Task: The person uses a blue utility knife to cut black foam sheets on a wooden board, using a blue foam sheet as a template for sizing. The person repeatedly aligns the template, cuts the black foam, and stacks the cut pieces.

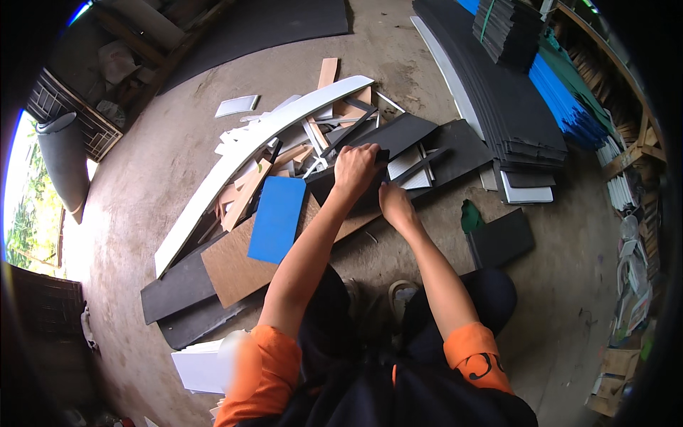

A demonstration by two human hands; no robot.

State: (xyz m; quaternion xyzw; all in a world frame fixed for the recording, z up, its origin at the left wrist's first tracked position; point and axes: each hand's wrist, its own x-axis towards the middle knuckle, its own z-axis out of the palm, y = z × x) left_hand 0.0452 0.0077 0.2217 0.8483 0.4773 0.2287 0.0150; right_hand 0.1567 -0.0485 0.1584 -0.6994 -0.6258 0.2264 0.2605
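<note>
My left hand is closed over the upper edge of a black foam piece, at the near side of a heap of offcuts. Just to its right and nearer to me, my right hand is a fist against the same piece; its fingertips are hidden, and what they hold is too small to make out. A flat blue sheet lies left of my left forearm, on a brown board. Beyond my hands are black strips and tan strips. A long white curved strip crosses the heap.
A tall stack of long black sheets stands at the far right, with blue sheets beside it. On the floor right of my knees lie a black block and a green scrap. White pieces sit by my left sleeve.
</note>
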